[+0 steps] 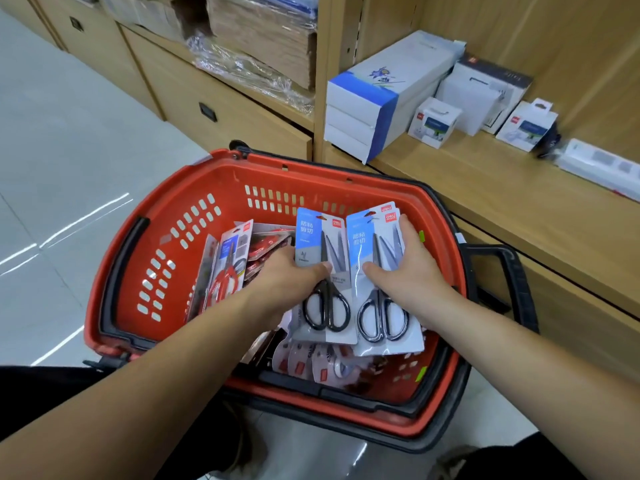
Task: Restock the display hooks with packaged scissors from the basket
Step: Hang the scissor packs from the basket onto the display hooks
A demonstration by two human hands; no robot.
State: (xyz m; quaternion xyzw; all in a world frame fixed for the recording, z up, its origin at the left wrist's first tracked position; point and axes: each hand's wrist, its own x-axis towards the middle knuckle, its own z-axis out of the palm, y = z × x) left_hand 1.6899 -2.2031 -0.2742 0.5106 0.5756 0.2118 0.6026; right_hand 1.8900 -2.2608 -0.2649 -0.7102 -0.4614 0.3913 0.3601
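Note:
A red plastic basket (pixel 166 216) with black handles stands on the floor below me. My left hand (pixel 287 275) grips a blue-and-grey pack of black-handled scissors (pixel 320 237), thumb on its front. My right hand (pixel 408 271) grips a second pack of the same kind (pixel 367 244) beside it. Both packs are held just above the basket's contents. More packs with red scissors (pixel 225 271) lean at the basket's left side, and white-and-red packs (pixel 311 362) lie at the bottom. No display hooks are in view.
A wooden shelf (pixel 502 188) runs along the right, carrying a blue-and-white box (pixel 388 95) and small white boxes (pixel 433 121). Wooden drawers (pixel 214 109) and plastic-wrapped cardboard (pixel 263 46) stand behind the basket. Pale tiled floor (pixel 62 161) lies to the left.

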